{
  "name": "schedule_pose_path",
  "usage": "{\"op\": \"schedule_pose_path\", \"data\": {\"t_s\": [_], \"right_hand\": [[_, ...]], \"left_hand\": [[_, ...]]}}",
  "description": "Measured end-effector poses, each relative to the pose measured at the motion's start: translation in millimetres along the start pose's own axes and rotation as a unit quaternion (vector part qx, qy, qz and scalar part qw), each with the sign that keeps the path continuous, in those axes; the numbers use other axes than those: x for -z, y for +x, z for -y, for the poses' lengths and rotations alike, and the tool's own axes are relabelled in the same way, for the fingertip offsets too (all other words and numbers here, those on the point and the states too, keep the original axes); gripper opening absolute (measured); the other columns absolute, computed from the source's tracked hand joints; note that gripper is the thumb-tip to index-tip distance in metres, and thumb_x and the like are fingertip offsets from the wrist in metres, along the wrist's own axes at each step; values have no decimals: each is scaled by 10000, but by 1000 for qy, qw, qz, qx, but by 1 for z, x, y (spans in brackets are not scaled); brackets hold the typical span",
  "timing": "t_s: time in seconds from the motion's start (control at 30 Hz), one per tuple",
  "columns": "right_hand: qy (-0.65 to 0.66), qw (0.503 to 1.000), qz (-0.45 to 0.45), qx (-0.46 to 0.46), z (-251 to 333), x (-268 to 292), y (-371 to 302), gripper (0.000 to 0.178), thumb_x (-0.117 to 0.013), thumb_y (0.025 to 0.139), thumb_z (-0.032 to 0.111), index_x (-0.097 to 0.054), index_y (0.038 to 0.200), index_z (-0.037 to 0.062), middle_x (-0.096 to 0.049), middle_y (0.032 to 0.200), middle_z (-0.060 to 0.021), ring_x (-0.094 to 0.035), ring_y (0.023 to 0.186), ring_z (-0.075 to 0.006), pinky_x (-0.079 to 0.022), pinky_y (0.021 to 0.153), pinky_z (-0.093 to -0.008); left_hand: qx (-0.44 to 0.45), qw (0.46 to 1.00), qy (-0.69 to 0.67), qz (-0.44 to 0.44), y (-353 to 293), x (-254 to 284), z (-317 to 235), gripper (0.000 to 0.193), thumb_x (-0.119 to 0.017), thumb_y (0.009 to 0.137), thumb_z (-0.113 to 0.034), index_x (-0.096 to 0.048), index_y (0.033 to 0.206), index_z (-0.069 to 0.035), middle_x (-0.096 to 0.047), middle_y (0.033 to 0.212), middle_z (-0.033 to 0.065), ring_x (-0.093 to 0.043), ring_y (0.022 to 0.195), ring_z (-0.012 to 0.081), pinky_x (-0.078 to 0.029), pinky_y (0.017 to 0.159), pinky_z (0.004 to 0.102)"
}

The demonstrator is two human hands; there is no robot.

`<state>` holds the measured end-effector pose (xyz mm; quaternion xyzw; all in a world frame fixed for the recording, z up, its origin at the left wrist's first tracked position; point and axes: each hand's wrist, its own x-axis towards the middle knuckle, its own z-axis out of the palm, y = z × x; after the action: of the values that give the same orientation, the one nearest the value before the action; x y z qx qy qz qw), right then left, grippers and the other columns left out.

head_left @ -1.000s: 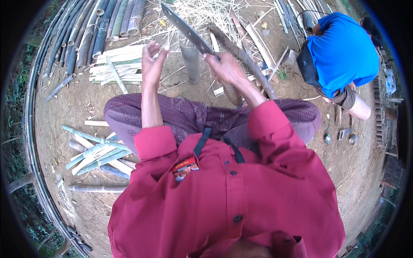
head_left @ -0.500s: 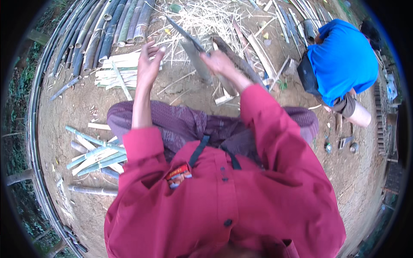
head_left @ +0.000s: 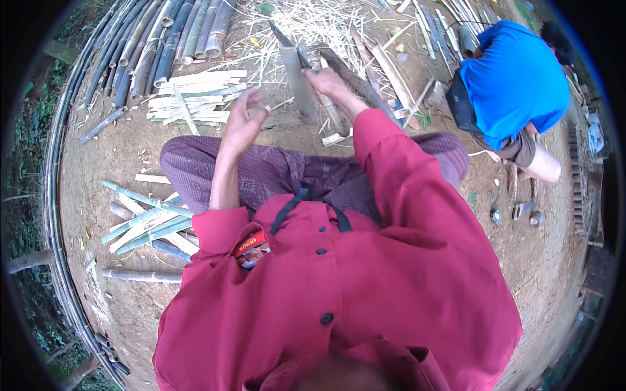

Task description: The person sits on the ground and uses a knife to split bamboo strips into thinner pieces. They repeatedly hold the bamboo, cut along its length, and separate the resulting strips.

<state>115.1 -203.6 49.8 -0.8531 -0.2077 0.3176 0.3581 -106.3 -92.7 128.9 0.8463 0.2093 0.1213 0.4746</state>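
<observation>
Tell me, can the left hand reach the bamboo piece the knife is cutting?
Probably yes. The left hand is open and empty, just left of the upright bamboo piece, with nothing between them. The right hand holds the knife against it.

Single head-worn fisheye view, looking steeply down over the wearer's red shirt (head_left: 365, 293) and lap to the dirt ground (head_left: 117, 150) ahead; chest very near, both hands farther up the frame; straight bamboo poles (head_left: 150, 45) bend along the circular rim; a second person (head_left: 515, 85) upper right
</observation>
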Motion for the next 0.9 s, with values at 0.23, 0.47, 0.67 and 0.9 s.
{"op": "schedule_pose_path", "data": {"t_s": [0.23,0.47,0.67,0.9], "right_hand": [[272,961,-45,-8,-19,-8,-66,242,-635,785,103,-553,991,6,-602,872,-121,-585,645,-151,-510,561,-301],[202,938,-203,194,48,69,-132,222,-639,758,120,-574,940,12,-607,693,-60,-576,551,-124,-491,484,-266],[231,889,-230,322,156,211,-211,257,-556,852,262,-559,965,31,-612,801,-52,-585,625,-199,-502,567,-313],[230,934,-253,101,127,113,-117,300,-548,868,291,-565,1002,24,-618,852,-65,-590,712,-157,-491,632,-300]], "left_hand": [[-67,989,117,-67,-59,47,-45,535,-662,807,-281,-495,1265,-60,-535,1240,173,-472,1196,275,-336,1034,424],[-138,959,223,-109,55,144,-13,494,-622,840,-352,-538,1225,-54,-563,1210,151,-516,1149,249,-409,974,397],[-36,970,217,-105,120,132,73,540,-670,754,-282,-522,1222,-57,-527,1236,176,-511,1135,268,-421,938,351],[-131,958,155,-201,92,150,58,445,-627,766,-199,-541,1162,-14,-597,1069,185,-562,1028,290,-444,882,352]]}}
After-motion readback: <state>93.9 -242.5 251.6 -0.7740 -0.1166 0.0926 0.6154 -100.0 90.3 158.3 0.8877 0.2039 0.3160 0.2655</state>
